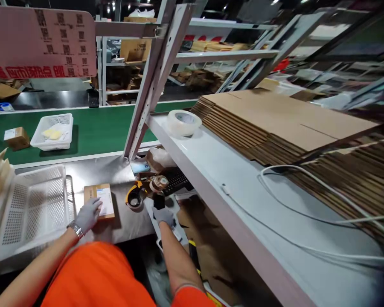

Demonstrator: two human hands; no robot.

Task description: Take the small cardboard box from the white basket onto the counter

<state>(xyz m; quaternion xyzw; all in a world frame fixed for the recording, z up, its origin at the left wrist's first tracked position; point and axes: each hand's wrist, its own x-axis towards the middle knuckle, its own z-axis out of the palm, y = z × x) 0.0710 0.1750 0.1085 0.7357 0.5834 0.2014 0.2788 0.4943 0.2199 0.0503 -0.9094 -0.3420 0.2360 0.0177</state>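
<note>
My left hand (88,214), in a pale grey glove, rests on the near left part of a small cardboard box (94,192). Its fingers are stretched out over the top, beside a white label (106,201). On the steel bench (128,226), right of the box, lies a yellow and black tape dispenser (135,197). My right hand (164,216), gloved too, is closed around a dark, blocky object (159,201) whose kind I cannot make out. Just beyond that object is a roll of brown tape (159,183).
A white perforated basket (35,192) stands left of the box. Behind runs a green conveyor (99,128) carrying a smaller white basket (53,132) and a carton (16,138). At right, a raised shelf (217,166) bears clear tape (183,123), flat cardboard (275,115) and white cables (294,243).
</note>
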